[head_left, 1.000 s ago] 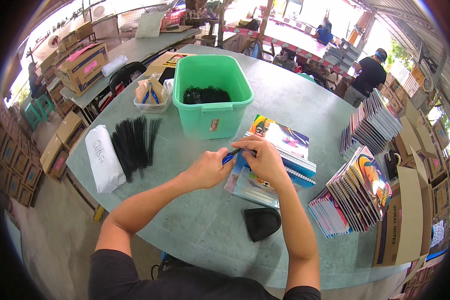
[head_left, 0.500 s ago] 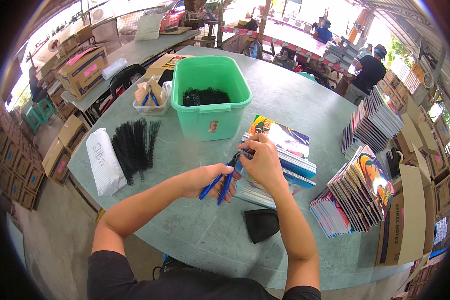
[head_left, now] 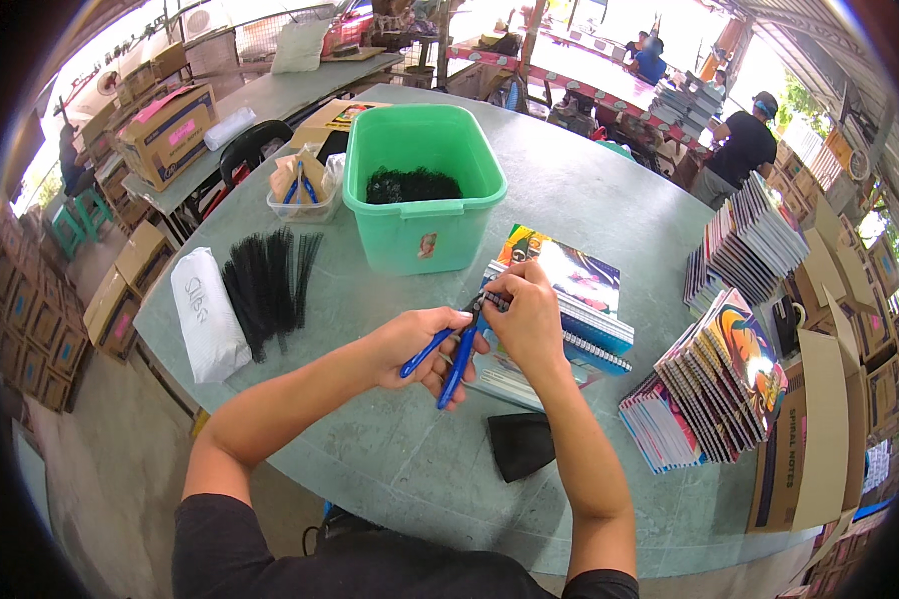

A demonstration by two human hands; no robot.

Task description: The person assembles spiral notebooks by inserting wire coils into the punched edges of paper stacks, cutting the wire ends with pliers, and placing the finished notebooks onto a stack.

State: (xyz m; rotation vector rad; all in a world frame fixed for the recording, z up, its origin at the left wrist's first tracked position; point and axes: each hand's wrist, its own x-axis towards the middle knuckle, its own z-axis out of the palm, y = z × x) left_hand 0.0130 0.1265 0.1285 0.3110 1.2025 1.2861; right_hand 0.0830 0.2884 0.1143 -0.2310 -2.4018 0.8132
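Observation:
My left hand (head_left: 422,351) is closed round blue-handled pliers (head_left: 458,365), their handles spread apart. The jaws meet the left end of a notebook's coil beside my right fingertips. My right hand (head_left: 525,305) pinches that dark spiral coil (head_left: 500,299); my fingers hide part of it. Below both hands lies a small stack of spiral notebooks (head_left: 594,324) with blue edges and a colourful cover on top. A black wedge-shaped object (head_left: 521,446) rests on the table near my right forearm.
A green tub (head_left: 425,235) with black coil scraps stands beyond my hands. Left of it sits a clear container (head_left: 305,207) with another blue tool. Black coils (head_left: 268,290) lie beside a white wrapped bundle (head_left: 210,317). Notebook stacks (head_left: 704,384) and open cartons (head_left: 804,449) are at right.
The pliers' handles have spread wider apart in my left hand. Both hands have shifted slightly upward, staying at the coil's left end.

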